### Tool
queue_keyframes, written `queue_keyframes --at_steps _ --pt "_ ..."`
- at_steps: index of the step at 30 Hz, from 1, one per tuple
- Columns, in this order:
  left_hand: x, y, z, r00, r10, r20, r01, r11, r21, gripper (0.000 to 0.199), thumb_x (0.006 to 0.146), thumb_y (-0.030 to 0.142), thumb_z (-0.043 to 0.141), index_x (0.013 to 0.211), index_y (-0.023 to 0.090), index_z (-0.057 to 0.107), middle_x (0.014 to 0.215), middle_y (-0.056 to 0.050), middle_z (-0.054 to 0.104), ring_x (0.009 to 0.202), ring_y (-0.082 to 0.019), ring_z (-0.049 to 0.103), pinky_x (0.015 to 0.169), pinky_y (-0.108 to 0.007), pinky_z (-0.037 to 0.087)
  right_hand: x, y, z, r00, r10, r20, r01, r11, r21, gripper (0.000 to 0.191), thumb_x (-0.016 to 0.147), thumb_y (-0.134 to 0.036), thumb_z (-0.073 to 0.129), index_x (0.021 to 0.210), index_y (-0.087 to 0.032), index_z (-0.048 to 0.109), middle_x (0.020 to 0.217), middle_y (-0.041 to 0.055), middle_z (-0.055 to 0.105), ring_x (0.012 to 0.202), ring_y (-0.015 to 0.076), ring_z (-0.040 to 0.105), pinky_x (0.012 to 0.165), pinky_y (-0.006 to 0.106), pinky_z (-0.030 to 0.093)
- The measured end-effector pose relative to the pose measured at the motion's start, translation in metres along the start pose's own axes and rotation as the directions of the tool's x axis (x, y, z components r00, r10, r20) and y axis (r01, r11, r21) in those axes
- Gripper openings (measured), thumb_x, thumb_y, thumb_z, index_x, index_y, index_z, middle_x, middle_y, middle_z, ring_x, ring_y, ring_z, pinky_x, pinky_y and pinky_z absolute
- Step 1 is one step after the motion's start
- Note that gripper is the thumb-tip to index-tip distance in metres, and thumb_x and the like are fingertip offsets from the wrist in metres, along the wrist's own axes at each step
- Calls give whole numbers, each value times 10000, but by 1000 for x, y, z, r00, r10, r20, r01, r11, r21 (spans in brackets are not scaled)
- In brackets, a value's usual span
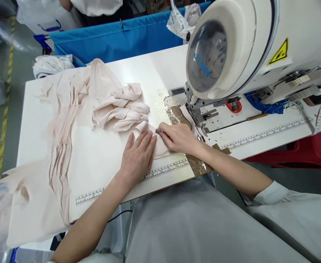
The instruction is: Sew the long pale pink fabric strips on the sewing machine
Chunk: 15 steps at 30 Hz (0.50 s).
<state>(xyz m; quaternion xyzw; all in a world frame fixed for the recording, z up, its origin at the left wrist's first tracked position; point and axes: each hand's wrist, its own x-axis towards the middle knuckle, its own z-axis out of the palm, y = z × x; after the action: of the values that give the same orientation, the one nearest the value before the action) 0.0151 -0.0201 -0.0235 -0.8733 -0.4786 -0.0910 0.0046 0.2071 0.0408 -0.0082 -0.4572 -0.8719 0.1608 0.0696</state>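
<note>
On the white table (102, 164), my left hand (138, 157) lies flat with its fingers spread, pressing on the edge of a pale pink fabric piece (160, 148). My right hand (176, 137) is closed around a small dark metal tool (157, 131), whose tip points left over the same fabric. Bunched pink fabric (122, 109) lies just beyond my fingers. Right of my right hand, a narrow pink strip (187, 115) runs beside the needle area of a white sewing machine (231, 44). My right palm and the rest of the tool are hidden.
Pleated pink fabric (61, 157) hangs over the table's left end. Printed rulers (163, 170) run along the front edge. A blue cloth barrier (108, 40) stands behind, with a person (97, 5) beyond it. A red stool (308, 149) is at right.
</note>
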Motion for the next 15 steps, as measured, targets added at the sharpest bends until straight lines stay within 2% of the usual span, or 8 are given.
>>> queue_keyframes --at_steps 10,15 --pt "2 3 -3 1000 -13 17 13 999 29 435 940 168 383 1346 139 534 1408 -142 544 1314 -290 490 1097 -541 345 4 -6 -1 999 -28 34 30 996 -80 318 956 -267 292 1005 -156 586 785 70 697 628 158 538 534 282 207" --pt "2 4 -6 999 -7 52 4 999 51 433 942 166 380 1344 139 537 1414 -139 539 1319 -303 485 1053 -566 385 -11 -1 -12 994 -26 108 43 986 -160 294 938 -229 309 949 -162 595 728 53 673 579 149 512 518 279 185"
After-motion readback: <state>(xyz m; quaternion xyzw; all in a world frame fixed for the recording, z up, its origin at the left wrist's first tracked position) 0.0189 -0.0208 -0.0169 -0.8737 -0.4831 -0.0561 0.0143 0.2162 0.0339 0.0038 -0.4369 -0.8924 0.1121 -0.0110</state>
